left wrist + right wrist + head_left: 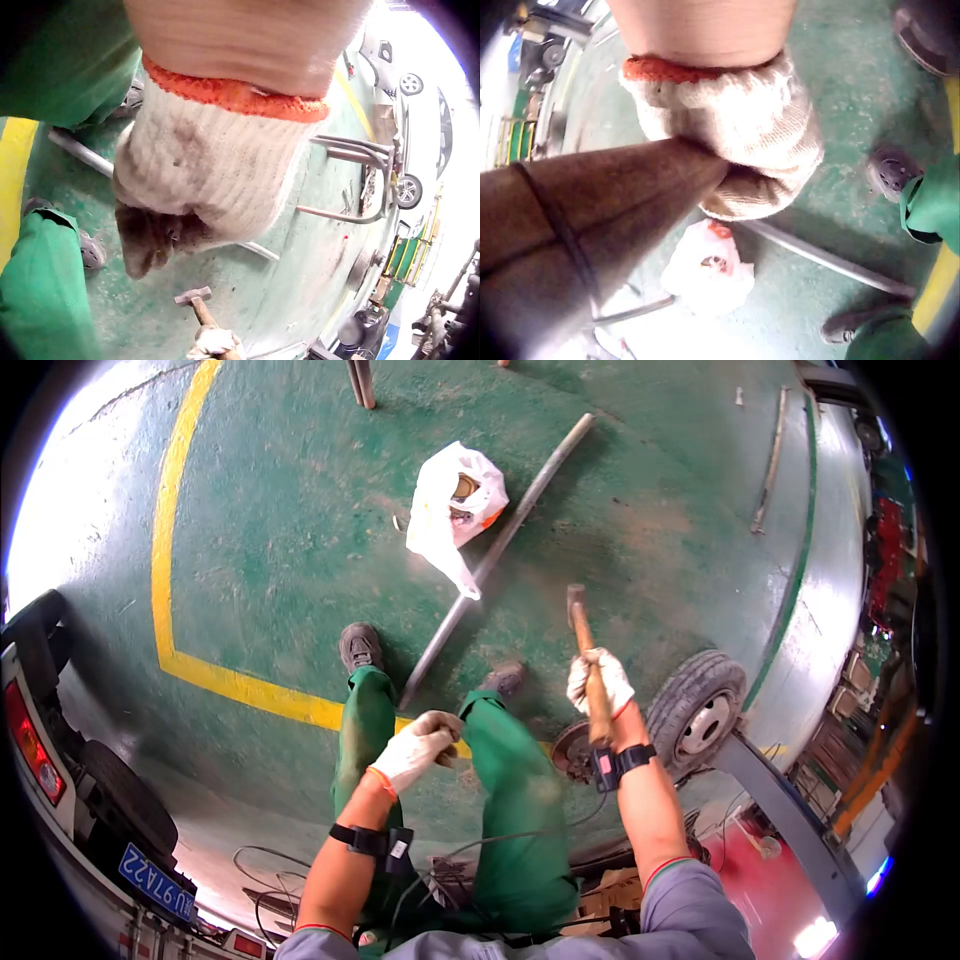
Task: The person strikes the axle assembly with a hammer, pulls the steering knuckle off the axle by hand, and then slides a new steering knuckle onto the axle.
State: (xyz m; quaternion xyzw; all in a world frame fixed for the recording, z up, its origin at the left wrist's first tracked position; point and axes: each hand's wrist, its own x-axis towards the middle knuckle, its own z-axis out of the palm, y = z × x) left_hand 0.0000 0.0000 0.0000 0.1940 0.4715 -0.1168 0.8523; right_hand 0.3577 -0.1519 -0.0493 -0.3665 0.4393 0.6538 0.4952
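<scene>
My right hand, in a white knit glove, grips the wooden handle of a hammer about midway along. The metal head points away from me, and in the right wrist view the handle's butt end looms large. My left hand, in a similar glove with dark, soiled fingers, hangs over my left leg with its fingers curled in; nothing shows sticking out of it. Between my feet a long grey metal pipe slants across the floor, beside a white plastic bag with metal parts inside.
A wheel with its tyre and a rusty round disc are at my right, near a grey post. Another bar lies far right. A vehicle's rear stands at left. A thin cable crosses my lap.
</scene>
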